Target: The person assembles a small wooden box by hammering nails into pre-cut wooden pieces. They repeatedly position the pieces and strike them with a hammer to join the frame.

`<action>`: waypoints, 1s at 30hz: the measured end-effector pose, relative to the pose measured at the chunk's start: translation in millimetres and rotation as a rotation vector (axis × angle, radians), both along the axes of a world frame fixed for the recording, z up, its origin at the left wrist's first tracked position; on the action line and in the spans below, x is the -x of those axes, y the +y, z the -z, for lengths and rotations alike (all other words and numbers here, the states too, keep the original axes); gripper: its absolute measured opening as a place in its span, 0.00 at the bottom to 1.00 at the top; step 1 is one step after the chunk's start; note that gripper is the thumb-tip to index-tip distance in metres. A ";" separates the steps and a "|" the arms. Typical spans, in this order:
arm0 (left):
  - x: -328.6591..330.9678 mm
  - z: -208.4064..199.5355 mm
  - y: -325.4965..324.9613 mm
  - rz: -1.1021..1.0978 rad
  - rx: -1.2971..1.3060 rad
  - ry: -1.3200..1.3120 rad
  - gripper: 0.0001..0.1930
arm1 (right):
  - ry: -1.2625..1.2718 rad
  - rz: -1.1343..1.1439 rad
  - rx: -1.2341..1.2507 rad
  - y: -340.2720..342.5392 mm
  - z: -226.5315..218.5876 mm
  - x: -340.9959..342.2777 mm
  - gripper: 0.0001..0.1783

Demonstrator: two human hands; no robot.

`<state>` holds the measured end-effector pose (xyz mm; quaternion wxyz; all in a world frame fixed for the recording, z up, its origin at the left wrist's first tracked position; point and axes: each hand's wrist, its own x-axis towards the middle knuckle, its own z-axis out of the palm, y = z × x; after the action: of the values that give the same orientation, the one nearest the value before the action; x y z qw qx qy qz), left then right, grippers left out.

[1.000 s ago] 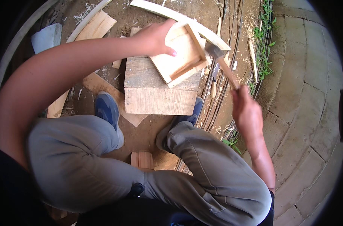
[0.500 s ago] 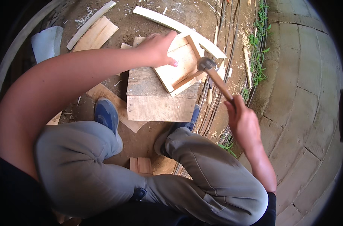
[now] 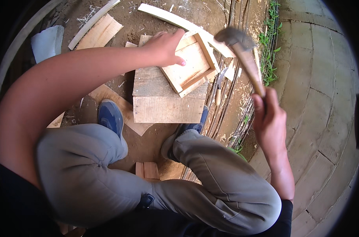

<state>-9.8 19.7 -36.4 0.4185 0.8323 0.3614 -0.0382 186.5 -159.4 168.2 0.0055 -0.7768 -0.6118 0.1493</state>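
A shallow wooden box (image 3: 192, 59) lies tilted askew on a low wooden block (image 3: 167, 110) in front of me. My left hand (image 3: 166, 48) grips its left side, the thumb reaching over the rim to the inside and the other fingers partly hidden. My right hand (image 3: 269, 121) is wrapped round the wooden handle of a hammer (image 3: 248, 65). The hammer's dark head is raised to the right of the box, apart from it and slightly blurred by motion.
A knife (image 3: 218, 93) with a pale wooden handle lies beside long thin metal rods (image 3: 228, 89). Curved wood strips (image 3: 175, 20), boards (image 3: 102, 31) and shavings lie on the dirt. Paving (image 3: 311, 98) runs along the right. My shoes (image 3: 111, 118) flank the block.
The hammer has swung up and to the right, away from the box's right corner, with my right hand. My left hand and the box have stayed nearly in place.
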 end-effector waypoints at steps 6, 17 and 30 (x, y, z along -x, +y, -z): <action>-12.2 4.6 -5.1 -0.019 -0.060 -0.069 0.40 | -0.144 -0.053 0.198 -50.3 58.5 -32.3 0.13; -12.1 5.0 -0.1 0.027 -0.058 -0.012 0.40 | -0.070 0.042 0.111 -52.0 58.6 -33.1 0.12; -5.5 9.0 2.0 -0.025 -0.065 -0.029 0.40 | 0.004 0.098 0.088 -46.3 45.2 -21.0 0.12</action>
<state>-4.3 21.7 -45.4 0.3966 0.8414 0.3669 -0.0093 207.6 -205.8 123.0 -0.0200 -0.8050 -0.5659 0.1771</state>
